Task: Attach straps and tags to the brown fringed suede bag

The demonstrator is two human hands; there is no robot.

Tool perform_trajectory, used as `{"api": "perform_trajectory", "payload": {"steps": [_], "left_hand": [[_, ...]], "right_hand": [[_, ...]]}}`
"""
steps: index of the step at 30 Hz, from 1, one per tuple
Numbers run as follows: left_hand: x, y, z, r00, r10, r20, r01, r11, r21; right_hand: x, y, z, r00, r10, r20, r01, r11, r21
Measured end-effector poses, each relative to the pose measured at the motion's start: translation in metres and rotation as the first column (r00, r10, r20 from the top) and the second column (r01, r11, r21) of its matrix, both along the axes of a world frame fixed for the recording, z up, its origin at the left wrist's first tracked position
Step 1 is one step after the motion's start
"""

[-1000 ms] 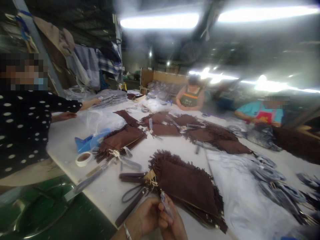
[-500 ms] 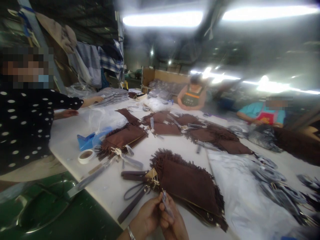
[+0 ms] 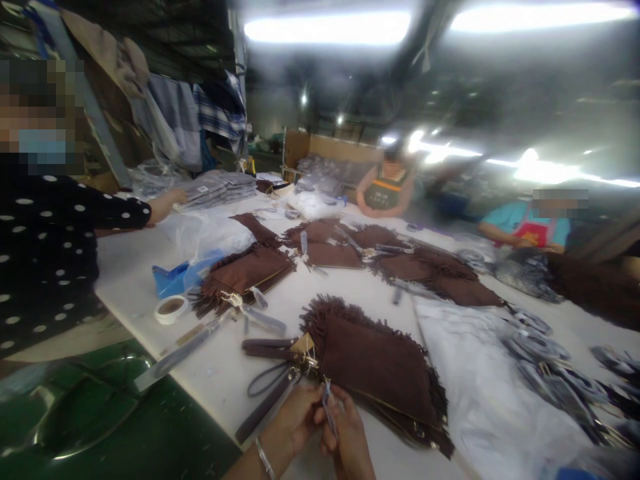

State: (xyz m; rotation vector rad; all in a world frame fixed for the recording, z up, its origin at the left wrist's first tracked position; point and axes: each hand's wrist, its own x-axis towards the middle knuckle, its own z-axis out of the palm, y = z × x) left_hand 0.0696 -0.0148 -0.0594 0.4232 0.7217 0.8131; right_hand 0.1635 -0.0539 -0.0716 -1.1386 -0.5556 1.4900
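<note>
Both my hands meet at the near edge of a brown fringed pouch (image 3: 377,363), which lies on others like it. My left hand (image 3: 300,413), with a bangle at the wrist, pinches one side of a small plastic-wrapped strap (image 3: 329,408) close to the pouch's corner. From the other side my right hand (image 3: 345,423) has its fingers closed on the same wrapped strap. Brown wrist straps (image 3: 267,407) and a tan tag (image 3: 304,348) lie just left of the pouch. What my fingertips do inside the grip is partly hidden.
More fringed pouches (image 3: 250,270) lie across the white table (image 3: 200,380). White tape (image 3: 171,310) and a blue dispenser (image 3: 173,279) sit left. Wrapped straps (image 3: 555,380) and white plastic (image 3: 480,373) lie right. Co-workers are at the left (image 3: 45,247), back (image 3: 385,190) and right (image 3: 520,227).
My hands have shifted slightly, with the right fingers more curled around the wrapped strap. The co-worker at the left has drawn an arm back a little toward the left.
</note>
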Motion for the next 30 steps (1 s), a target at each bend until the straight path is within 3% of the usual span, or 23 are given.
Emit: {"api": "perform_trajectory", "payload": {"steps": [4,9,15,17,24,27,30], "left_hand": [[-0.001,0.000,0.006,0.970,0.100,-0.220,-0.067,0.986,0.154],[0.000,-0.006,0.018,0.877,0.294,-0.380,-0.163,0.926,0.340],[0.003,-0.003,0.022,0.865,0.272,-0.421,-0.134,0.935,0.329],[0.002,-0.001,0.019,0.866,0.255,-0.430,-0.114,0.938,0.327],[0.000,0.006,0.006,0.901,0.141,-0.410,-0.041,0.969,0.243],[0.001,0.007,0.006,0.889,0.145,-0.435,-0.029,0.965,0.262],[-0.003,0.006,0.010,0.842,0.205,-0.499,-0.007,0.929,0.371]], "right_hand": [[-0.006,-0.002,0.008,0.935,-0.043,0.353,0.038,0.999,0.023],[-0.009,-0.005,0.020,0.720,-0.130,0.681,0.082,0.991,0.103],[-0.015,-0.007,0.013,0.488,-0.100,0.867,0.007,0.994,0.111],[-0.015,-0.009,0.007,0.486,-0.095,0.869,-0.013,0.993,0.116],[-0.004,-0.014,0.002,0.678,-0.109,0.727,-0.012,0.987,0.158],[-0.005,-0.015,0.004,0.660,-0.144,0.737,0.016,0.984,0.178],[-0.008,-0.017,0.006,0.572,-0.147,0.807,-0.002,0.983,0.181]]}}
